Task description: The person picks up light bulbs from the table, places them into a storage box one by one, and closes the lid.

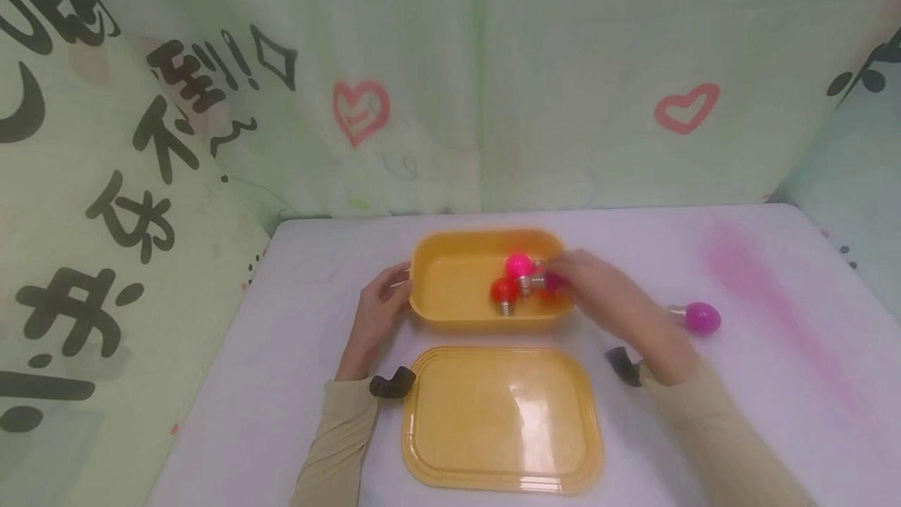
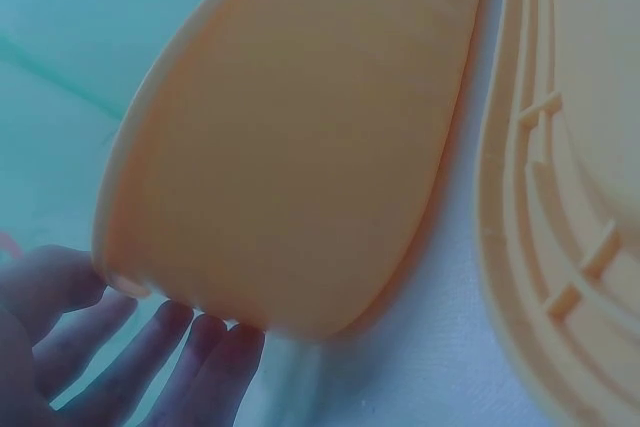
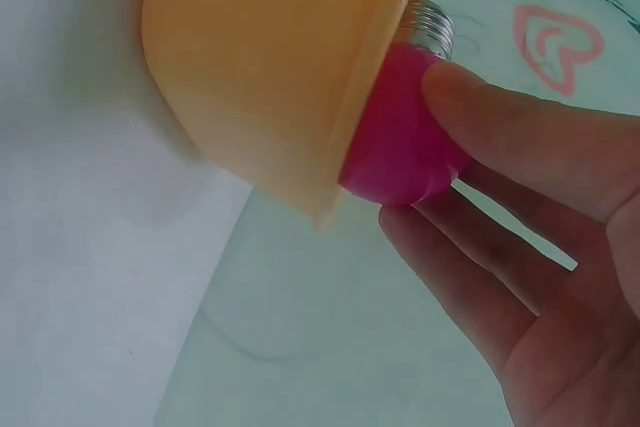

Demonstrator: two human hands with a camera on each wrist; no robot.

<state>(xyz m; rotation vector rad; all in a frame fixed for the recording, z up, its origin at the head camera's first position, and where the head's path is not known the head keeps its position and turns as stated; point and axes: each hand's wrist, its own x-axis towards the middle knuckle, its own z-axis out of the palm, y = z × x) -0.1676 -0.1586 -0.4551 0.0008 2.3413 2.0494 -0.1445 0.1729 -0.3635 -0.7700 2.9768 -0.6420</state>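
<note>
A yellow plastic box [image 1: 450,323] stands on the table with several coloured light bulbs inside, among them a pink bulb [image 1: 518,265] and a red bulb [image 1: 504,290]. Over its right end, my right hand [image 1: 587,284] pinches a magenta light bulb [image 3: 405,127] between thumb and fingers, the metal screw base pointing in past the rim. My left hand [image 1: 380,307] rests its fingertips [image 2: 235,342] against the outside of the box's left end. Another magenta bulb [image 1: 702,318] lies on the table, right of the box, beside my right forearm.
In front of the box lies its yellow lid [image 1: 500,417], between the two forearms. The white table [image 1: 296,280] meets a printed curtain [image 1: 422,139] at its back edge, and similar cloth hangs at both sides. A pink stain marks the tabletop's right part.
</note>
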